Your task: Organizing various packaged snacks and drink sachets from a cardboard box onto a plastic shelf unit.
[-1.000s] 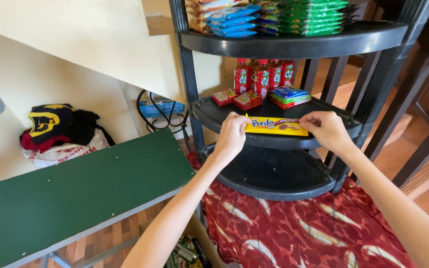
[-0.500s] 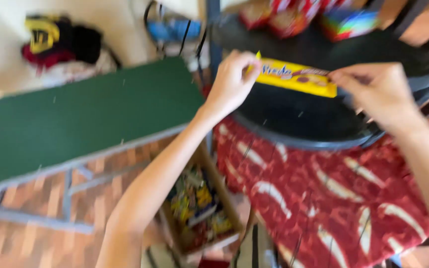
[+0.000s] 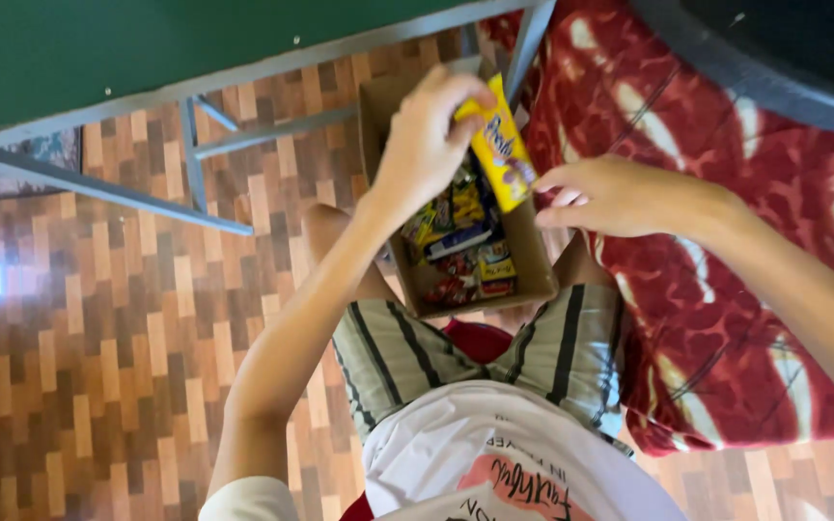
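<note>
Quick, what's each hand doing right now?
Left hand: closed on a long yellow snack packet, above a cardboard box of snacks.
Right hand: open, fingers loose, holding nothing, its fingertips close beside the packet.

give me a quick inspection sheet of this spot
surface: wood-pattern floor
job's things: yellow snack packet held over a cardboard box with mixed snack packs inside
clutter: nothing seen
hands: left hand pinches the packet's top end; right hand open beside its lower end, contact unclear
cables: nothing seen
surroundings: green bench on grey metal legs, red patterned cloth, dark round shelf edge at top right
</note>
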